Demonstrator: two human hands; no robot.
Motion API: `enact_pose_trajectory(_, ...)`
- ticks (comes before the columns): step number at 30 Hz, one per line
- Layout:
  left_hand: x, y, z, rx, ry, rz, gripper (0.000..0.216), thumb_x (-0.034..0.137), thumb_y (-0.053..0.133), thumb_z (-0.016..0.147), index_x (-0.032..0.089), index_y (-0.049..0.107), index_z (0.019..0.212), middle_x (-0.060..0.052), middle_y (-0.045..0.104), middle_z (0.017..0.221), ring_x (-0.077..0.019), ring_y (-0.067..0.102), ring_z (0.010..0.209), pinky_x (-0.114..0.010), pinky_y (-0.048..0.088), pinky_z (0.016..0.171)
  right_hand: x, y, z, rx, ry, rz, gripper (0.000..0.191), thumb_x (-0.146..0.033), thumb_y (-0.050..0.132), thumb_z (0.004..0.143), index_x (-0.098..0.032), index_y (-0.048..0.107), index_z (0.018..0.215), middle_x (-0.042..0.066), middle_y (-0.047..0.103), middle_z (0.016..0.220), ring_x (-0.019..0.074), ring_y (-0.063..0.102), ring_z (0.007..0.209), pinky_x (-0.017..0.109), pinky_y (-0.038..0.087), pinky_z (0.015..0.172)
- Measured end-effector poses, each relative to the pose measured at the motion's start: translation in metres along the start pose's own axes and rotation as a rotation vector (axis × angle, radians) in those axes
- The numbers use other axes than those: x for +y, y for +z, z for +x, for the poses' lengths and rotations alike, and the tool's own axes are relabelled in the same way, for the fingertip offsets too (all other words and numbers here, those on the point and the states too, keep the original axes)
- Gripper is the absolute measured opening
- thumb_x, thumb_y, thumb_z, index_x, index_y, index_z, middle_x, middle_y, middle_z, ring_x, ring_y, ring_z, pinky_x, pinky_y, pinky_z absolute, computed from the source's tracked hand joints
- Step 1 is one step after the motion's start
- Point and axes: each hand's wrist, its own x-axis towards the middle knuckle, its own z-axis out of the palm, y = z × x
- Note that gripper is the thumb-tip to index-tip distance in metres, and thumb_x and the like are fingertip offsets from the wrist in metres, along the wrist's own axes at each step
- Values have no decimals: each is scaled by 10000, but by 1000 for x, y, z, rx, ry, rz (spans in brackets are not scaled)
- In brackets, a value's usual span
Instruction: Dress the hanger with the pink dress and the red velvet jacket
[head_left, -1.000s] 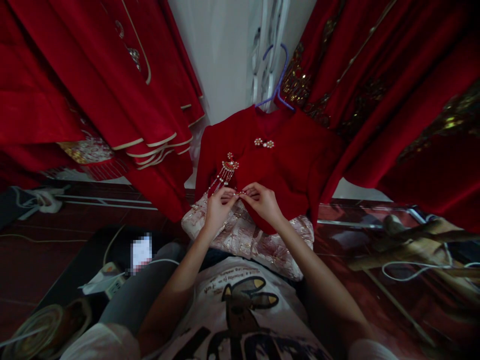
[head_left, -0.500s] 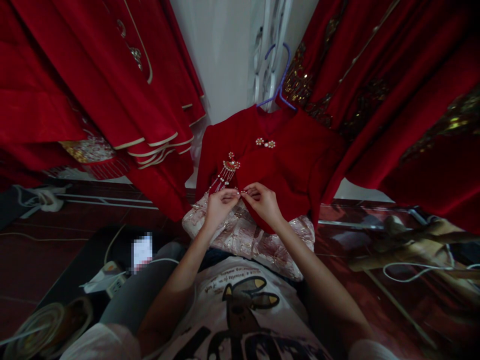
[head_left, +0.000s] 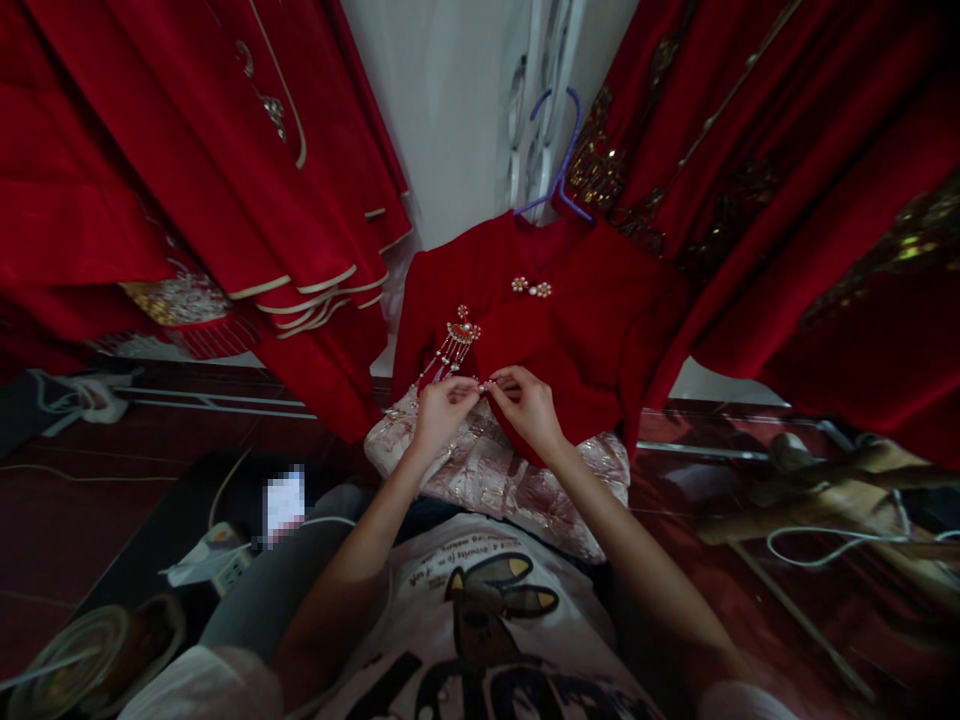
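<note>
Red fabric forms the jacket [head_left: 559,345], its lower edge lying over the pale patterned cloth [head_left: 517,495] on the person's lap. The left hand [head_left: 439,412] has edged slightly nearer the right hand [head_left: 534,408]; both pinch narrowly at a tiny beaded piece [head_left: 484,387]. Hanging garments [head_left: 225,200] border both sides, white wall [head_left: 442,120] between.
</note>
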Motion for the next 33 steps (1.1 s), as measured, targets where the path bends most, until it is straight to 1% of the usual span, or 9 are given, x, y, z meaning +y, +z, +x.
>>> enact_pose_trajectory(3,1,-2,3,-39,12,-26,181,271,666,747,130,693,858,-76,737,862,-155,690,753,-282,557,742,1,0,1,-12,5,-27,111,-258,595,863,-180,648,922,47,665,872,133,660,748,243,572,676)
enact_pose_trajectory(5,2,-4,3,-65,18,-70,233,267,658,754,133,665,945,-67,728,854,-142,681,741,-267,551,728,1,-4,3,-60,21,-46,115,-258,596,858,-184,648,929,47,679,875,134,660,734,244,569,657)
enact_pose_trajectory(8,3,-14,4,28,32,-65,350,255,647,764,153,614,1097,-33,704,833,-115,654,704,-237,533,694,-4,-23,8,-94,33,-96,124,-254,599,852,-190,667,935,47,709,904,133,664,710,254,565,658)
enact_pose_trajectory(11,3,-28,6,144,43,-27,270,262,621,778,159,644,1026,-35,689,859,-108,633,713,-224,518,680,-13,-48,14,-33,35,-120,140,-271,592,859,-193,682,932,48,724,895,141,671,700,260,559,648)
enact_pose_trajectory(16,7,-43,6,206,74,24,190,255,612,792,165,671,949,-41,700,866,-124,638,748,-227,506,682,-25,-73,18,46,35,-148,166,-310,584,870,-185,685,912,55,726,850,148,667,682,256,539,615)
enact_pose_trajectory(19,12,-38,1,110,130,130,170,288,625,823,180,680,942,-44,696,899,-123,635,739,-229,505,670,-22,-67,17,4,52,-143,146,-293,587,866,-191,684,906,41,723,827,146,671,684,254,534,623)
enact_pose_trajectory(23,15,-24,-6,-36,231,276,158,308,648,836,191,691,932,-52,674,950,-135,643,795,-263,532,740,-13,-45,13,-101,55,-118,120,-244,593,854,-198,673,931,24,718,813,143,677,705,256,537,654)
enact_pose_trajectory(27,13,-15,-7,-73,232,267,161,294,676,821,183,669,937,-41,697,908,-139,663,796,-277,554,767,-3,-23,8,-198,61,-64,102,-213,615,836,-196,668,922,27,728,845,143,691,766,275,553,740)
enact_pose_trajectory(33,12,-13,-6,-61,222,268,153,315,706,799,190,666,879,-32,705,869,-153,677,795,-294,563,778,5,-8,5,-172,131,33,71,-226,652,807,-179,647,860,38,724,820,141,698,762,269,569,725)
